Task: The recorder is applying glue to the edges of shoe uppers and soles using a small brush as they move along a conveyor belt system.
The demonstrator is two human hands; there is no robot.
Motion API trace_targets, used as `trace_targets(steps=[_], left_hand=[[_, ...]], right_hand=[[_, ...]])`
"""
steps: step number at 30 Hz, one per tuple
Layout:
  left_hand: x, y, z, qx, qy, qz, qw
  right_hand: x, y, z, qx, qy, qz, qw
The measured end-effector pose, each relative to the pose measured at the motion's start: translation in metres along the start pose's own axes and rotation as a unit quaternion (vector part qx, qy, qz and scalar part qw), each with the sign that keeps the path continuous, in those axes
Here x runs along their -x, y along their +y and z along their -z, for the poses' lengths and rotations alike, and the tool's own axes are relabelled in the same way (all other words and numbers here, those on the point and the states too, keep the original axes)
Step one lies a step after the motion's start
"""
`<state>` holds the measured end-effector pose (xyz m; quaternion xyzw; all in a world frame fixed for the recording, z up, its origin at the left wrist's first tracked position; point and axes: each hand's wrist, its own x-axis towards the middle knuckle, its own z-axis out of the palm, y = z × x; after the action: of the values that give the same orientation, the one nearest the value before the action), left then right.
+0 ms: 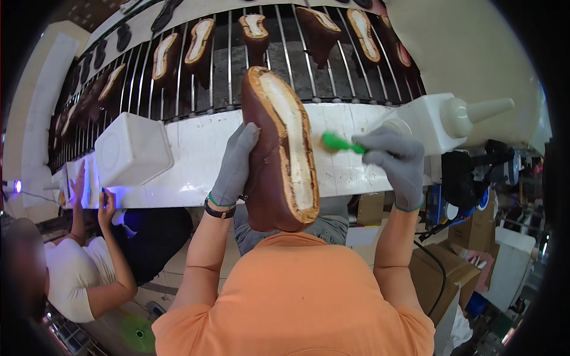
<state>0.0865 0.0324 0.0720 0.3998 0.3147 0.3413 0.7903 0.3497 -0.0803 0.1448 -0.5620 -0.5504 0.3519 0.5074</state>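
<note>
My left hand (236, 163), in a grey glove, grips the side of a dark brown shoe upper (261, 172) stretched on a last. Its underside faces up, with a tan rim around a long whitish middle. In my gloved right hand (399, 157) is a small brush (343, 144) with a green handle. The brush head is blurred and points left toward the upper, a short gap away from it. Just beyond that hand lies a white plastic bottle (427, 115) with a long spout pointing right.
A white worktop (196, 178) spans the near side, bearing a white plastic container (133, 148) at left. Behind it a rack of metal bars (230, 56) carries several similar uppers (199, 41). A co-worker (83, 273) sits at the left near a purple light. Cardboard boxes (445, 273) stand at right.
</note>
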Motion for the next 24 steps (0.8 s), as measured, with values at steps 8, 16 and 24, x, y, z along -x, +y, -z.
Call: trace_targets(steps=[8,16,24], left_hand=[[0.007,0.027,-0.016,-0.088,0.017,-0.052,0.995],[0.008,0.029,-0.031,-0.134,-0.006,-0.085,0.987],[0.012,0.034,-0.042,-0.206,-0.048,-0.063,0.975]], right_hand=[[0.014,-0.009,-0.017,0.075,-0.089,0.068,0.991],[0.001,-0.003,-0.028,0.147,0.023,0.070,0.986],[-0.021,-0.008,-0.020,0.161,0.060,0.122,0.978]])
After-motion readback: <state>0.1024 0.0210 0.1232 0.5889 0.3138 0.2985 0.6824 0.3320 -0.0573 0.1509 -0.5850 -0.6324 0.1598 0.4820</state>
